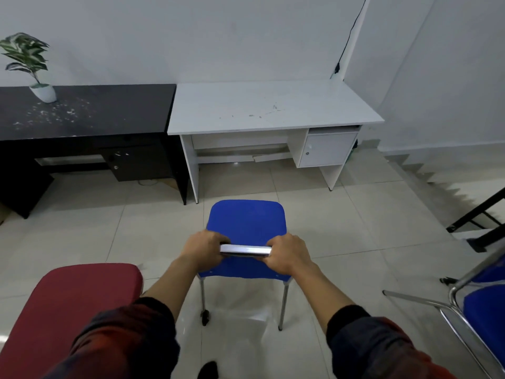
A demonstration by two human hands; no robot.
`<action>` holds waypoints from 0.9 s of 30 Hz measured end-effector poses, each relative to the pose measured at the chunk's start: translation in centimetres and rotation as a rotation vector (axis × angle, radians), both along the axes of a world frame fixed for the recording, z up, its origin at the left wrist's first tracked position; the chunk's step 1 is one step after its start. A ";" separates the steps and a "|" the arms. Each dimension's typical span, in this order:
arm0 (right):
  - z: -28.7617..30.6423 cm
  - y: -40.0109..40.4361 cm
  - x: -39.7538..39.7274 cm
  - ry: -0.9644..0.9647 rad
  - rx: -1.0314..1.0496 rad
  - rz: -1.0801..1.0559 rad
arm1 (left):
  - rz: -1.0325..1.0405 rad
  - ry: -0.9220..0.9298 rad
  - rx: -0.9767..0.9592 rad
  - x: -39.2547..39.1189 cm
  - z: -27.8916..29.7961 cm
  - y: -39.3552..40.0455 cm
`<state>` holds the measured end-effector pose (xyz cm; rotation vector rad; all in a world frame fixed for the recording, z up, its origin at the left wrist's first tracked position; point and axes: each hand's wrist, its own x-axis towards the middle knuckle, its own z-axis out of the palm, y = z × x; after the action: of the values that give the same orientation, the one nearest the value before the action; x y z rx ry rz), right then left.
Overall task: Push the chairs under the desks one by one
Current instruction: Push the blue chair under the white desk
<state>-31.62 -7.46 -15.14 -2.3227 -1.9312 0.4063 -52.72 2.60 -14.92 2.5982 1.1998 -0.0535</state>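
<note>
A blue chair (pixel 247 220) with metal legs stands on the tiled floor, a short way in front of the white desk (pixel 267 108). Its seat faces the desk's open knee space. My left hand (pixel 203 251) and my right hand (pixel 288 254) are both closed on the chrome top bar of the chair's back, one at each end. A red chair (pixel 79 299) sits at the lower left beside my left arm. Another blue chair (pixel 483 305) with a chrome frame is at the right edge, partly cut off. A black desk (pixel 82 113) adjoins the white one on the left.
A potted plant (pixel 30 64) stands on the black desk. A black cable (pixel 352 31) runs down the wall to the white desk's back corner. A stairway with a black railing (pixel 481 212) drops away at the right. Open floor tiles lie between the chair and the desks.
</note>
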 end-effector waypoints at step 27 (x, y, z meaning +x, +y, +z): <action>1.9 9.4 5.5 -0.102 -0.013 0.012 | 0.082 -0.117 0.048 5.0 -0.1 6.7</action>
<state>-26.16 1.90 -13.21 -2.3851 -1.9940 0.3071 -47.69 9.32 -15.00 2.5499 1.2789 0.1444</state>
